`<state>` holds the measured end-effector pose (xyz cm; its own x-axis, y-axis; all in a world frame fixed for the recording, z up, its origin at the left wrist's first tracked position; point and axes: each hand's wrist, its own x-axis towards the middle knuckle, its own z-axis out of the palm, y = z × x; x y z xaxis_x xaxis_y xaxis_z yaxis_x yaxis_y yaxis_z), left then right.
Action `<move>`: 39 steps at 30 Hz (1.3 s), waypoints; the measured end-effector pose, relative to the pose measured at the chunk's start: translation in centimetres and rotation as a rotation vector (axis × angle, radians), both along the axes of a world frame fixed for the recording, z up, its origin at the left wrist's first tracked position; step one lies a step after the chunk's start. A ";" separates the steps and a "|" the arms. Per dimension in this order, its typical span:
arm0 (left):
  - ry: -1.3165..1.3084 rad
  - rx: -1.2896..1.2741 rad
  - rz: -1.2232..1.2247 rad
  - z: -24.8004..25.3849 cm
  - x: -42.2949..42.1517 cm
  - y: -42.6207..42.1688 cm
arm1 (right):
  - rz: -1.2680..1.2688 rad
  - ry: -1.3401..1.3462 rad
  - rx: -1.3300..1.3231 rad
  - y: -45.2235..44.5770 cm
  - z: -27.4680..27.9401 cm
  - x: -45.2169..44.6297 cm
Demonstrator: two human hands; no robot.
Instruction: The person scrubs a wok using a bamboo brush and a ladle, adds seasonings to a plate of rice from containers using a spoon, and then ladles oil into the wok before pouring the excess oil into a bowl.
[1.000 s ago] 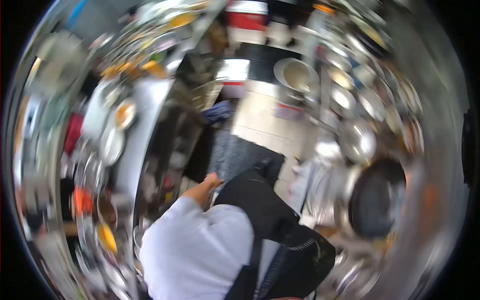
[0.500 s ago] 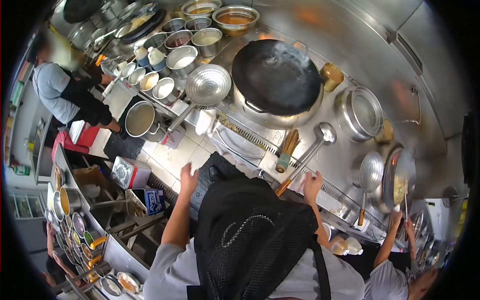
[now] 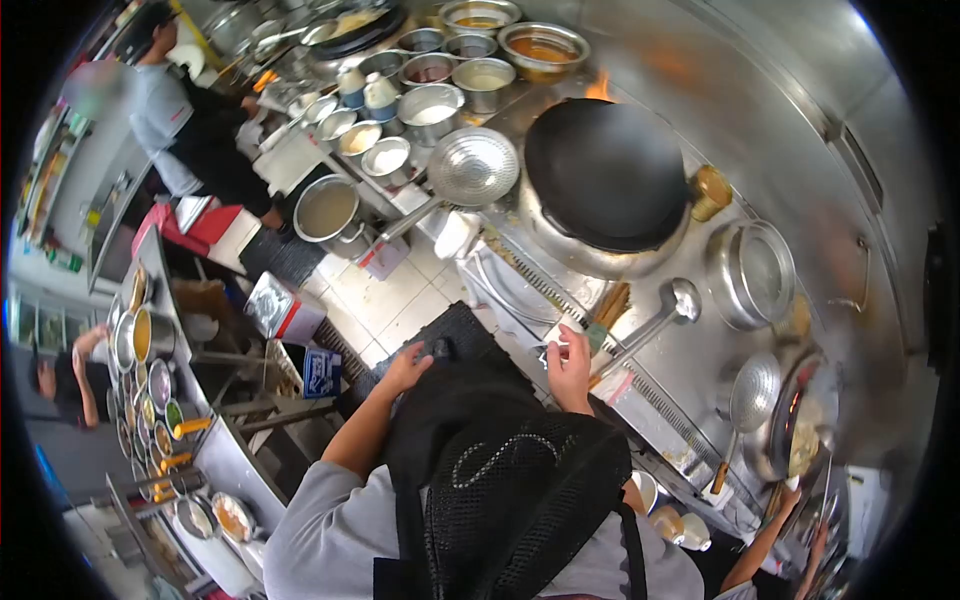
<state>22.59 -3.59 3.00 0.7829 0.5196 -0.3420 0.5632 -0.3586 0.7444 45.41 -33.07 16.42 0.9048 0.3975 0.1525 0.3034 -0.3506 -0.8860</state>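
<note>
My left hand (image 3: 408, 370) hangs over the dark floor mat beside the black apron, fingers loosely apart and holding nothing. At the front edge of the steel stove, my right hand (image 3: 569, 362) is raised with bent, separated fingers, nothing in it. Just beyond it lie a bamboo brush (image 3: 608, 312) and a ladle (image 3: 683, 299). A large black wok (image 3: 605, 172) sits tilted on its burner, with a flame showing behind its rim. Left of the wok rests a perforated strainer (image 3: 473, 167).
Bowls of sauces and powders (image 3: 430, 104) stand at the back left. A stockpot (image 3: 328, 214) is left of the stove. One co-worker (image 3: 170, 110) stands far left; another's arm (image 3: 763, 540) reaches toward a wok (image 3: 800, 420) at lower right. Shelving with food containers lines the left.
The view has swung so the stove sits further right. My right hand has moved left, nearer the brush. The black wok looks more tilted, with less smoke and a flame now behind it.
</note>
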 end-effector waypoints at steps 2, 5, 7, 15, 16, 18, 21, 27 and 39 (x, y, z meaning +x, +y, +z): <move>0.134 -0.027 0.158 0.3 -5.6 1.1 | 0.162 0.070 -0.043 2.0 0.6 -0.5; 0.031 -0.081 0.536 -2.1 -14.9 2.1 | 0.313 0.044 -0.055 4.9 -2.1 -1.0; -0.071 -0.017 0.810 -1.1 -19.2 2.4 | 0.390 0.280 -0.003 6.6 -6.3 -0.7; -0.861 0.061 1.990 6.0 -36.9 4.9 | 0.752 0.261 -0.274 22.1 -8.0 -3.2; -0.950 0.137 2.133 7.0 -39.4 4.9 | 0.840 0.135 -0.292 24.2 -4.2 -6.3; -1.122 0.283 2.321 5.5 -45.8 4.0 | 0.949 0.138 -0.297 28.7 -4.5 -7.7; -1.206 0.365 2.661 6.7 -57.2 0.5 | 1.112 0.061 -0.308 35.9 -3.7 -11.5; -1.225 0.037 2.406 8.9 -61.7 -1.2 | 1.170 0.116 -0.336 41.1 -2.4 -17.1; -1.158 -0.351 1.969 6.9 -49.8 6.6 | 1.213 -0.086 -0.481 41.7 -1.4 -17.5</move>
